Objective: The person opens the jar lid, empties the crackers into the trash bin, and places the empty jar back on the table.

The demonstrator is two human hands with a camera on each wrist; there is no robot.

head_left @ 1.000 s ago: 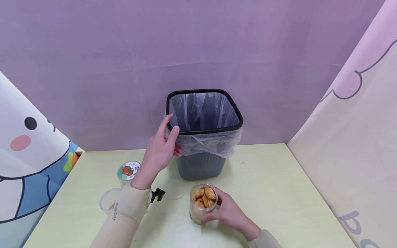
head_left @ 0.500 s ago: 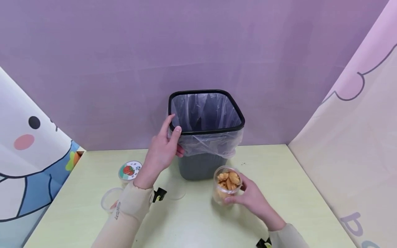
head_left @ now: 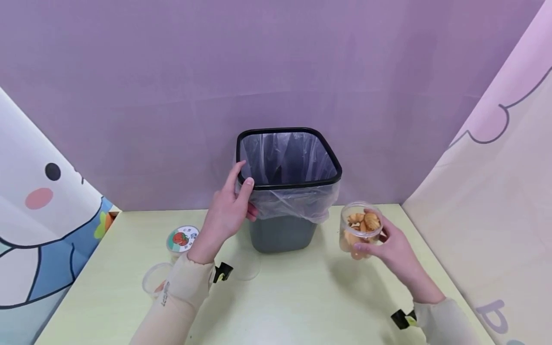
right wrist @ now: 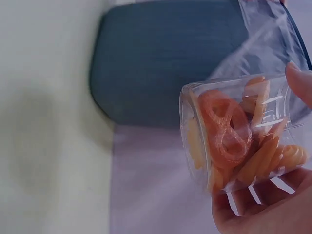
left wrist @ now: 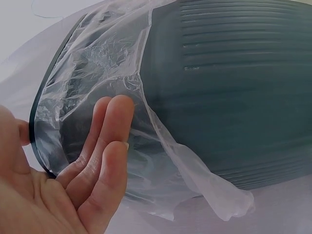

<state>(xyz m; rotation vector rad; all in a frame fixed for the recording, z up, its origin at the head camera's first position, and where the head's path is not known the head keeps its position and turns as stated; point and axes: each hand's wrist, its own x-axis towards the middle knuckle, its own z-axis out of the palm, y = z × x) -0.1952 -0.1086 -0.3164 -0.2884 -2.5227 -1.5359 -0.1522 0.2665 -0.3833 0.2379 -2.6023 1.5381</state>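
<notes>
A dark grey trash bin (head_left: 282,235) with a black rim and a clear plastic liner stands at the back of the table. My left hand (head_left: 226,211) holds its front left corner, thumb and index finger at the rim. In the left wrist view the other fingers (left wrist: 114,126) lie outside against the liner (left wrist: 102,53). My right hand (head_left: 398,251) grips a clear, lidless plastic jar (head_left: 361,230) from its right side. The jar is raised over the table, right of the bin. Golden-brown cookies (right wrist: 226,129) fill its lower part, one of them pretzel-shaped.
On the left, partly behind my left forearm, stands a container with a tomato-printed lid (head_left: 183,238). Nearer is a clear round container (head_left: 156,279). A transparent disc (head_left: 247,266) lies before the bin. A purple cloth (head_left: 172,96) hangs behind the table.
My right hand has carried the cookie jar right and upward, from in front of the bin to beside it. My left hand keeps its place at the bin's rim.
</notes>
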